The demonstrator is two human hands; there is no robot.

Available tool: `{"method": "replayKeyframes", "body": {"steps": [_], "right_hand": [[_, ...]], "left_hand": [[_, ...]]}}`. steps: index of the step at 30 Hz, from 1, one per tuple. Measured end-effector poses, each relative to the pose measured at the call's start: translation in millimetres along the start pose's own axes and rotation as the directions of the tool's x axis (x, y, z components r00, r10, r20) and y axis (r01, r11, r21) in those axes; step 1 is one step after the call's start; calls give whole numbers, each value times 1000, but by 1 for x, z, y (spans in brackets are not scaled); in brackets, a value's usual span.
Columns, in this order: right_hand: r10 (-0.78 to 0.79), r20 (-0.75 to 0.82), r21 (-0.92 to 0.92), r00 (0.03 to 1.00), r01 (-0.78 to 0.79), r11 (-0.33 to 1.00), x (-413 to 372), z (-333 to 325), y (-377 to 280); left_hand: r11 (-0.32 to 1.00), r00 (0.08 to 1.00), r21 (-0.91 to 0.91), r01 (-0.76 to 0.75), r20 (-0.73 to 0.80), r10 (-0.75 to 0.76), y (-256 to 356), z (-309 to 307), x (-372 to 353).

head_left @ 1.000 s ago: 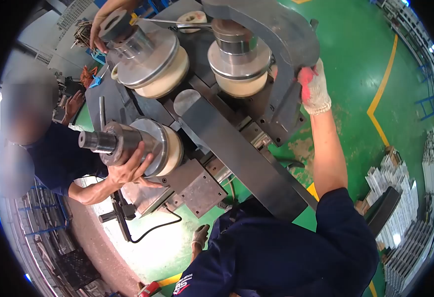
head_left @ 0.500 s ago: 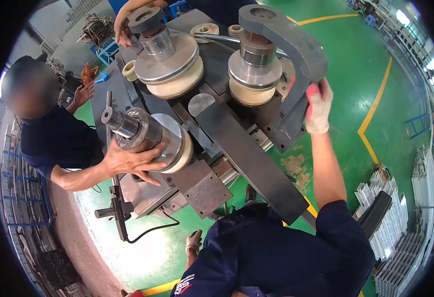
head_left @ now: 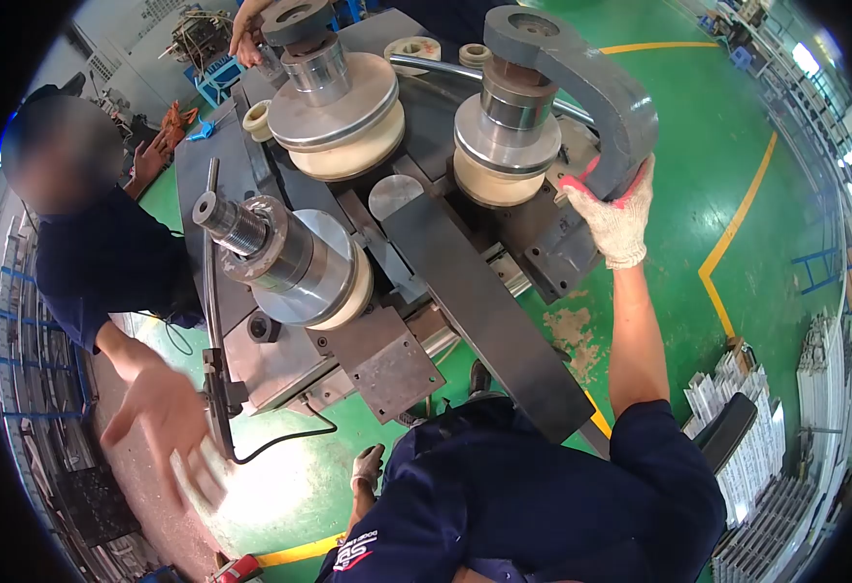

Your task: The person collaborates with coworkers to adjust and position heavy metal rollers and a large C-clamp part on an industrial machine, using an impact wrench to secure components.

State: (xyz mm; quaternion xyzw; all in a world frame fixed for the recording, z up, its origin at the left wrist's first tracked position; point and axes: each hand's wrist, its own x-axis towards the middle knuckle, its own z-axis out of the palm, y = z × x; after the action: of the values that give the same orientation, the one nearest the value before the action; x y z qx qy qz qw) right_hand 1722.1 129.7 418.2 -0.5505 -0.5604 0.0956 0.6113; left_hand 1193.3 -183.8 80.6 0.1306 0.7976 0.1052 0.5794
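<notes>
Co-worker's hand (head_left: 159,418) has released the roller (head_left: 300,267) left of the right hand (head_left: 615,219), which clamps the bracket (head_left: 591,92), apparently not yet secured; left hand (head_left: 368,468) grip indeterminate.

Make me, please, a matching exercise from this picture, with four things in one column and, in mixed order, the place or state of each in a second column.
Things
1. Right hand in a white knit glove
2. Left gloved hand
3. Co-worker's bare hand
4. Cream-rimmed steel roller on the threaded shaft

Places or states
A. Touched by no hand
B. Gripping the grey curved steel arm
C. Hanging low beside the dark blue jacket, holding nothing
D. Blurred, in the air above the green floor

Pairs: 1-B, 2-C, 3-D, 4-A.
</notes>
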Motion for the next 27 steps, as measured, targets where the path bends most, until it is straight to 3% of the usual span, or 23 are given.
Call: {"method": "replayKeyframes", "body": {"steps": [6,9,12,14,16,19,24,27], "right_hand": [[-12,-62,-130,998,4,991,-2,5,-3],[57,-70,-74,996,-62,995,-4,7,-5],[-66,-28,-57,997,64,996,-8,2,11],[-59,-14,-11,998,59,998,-17,-4,40],[4,15,148,1000,-6,989,-27,-4,62],[90,67,298,994,-106,949,-31,1,49],[22,99,354,995,-56,934,-30,0,53],[39,149,597,988,-121,793,-33,-2,59]], "left_hand": [[993,999,116,-26,21,24,12,5,-7],[992,999,111,-52,6,52,6,3,4],[995,998,80,-63,18,62,-6,-2,23],[996,998,66,-63,15,62,-16,-2,31],[992,996,102,-79,-30,82,-15,-4,23],[982,988,146,-119,-77,131,-19,-3,13],[986,996,153,-68,-55,77,-19,-1,-22],[989,997,149,-22,-68,32,-36,-2,-22]]}}
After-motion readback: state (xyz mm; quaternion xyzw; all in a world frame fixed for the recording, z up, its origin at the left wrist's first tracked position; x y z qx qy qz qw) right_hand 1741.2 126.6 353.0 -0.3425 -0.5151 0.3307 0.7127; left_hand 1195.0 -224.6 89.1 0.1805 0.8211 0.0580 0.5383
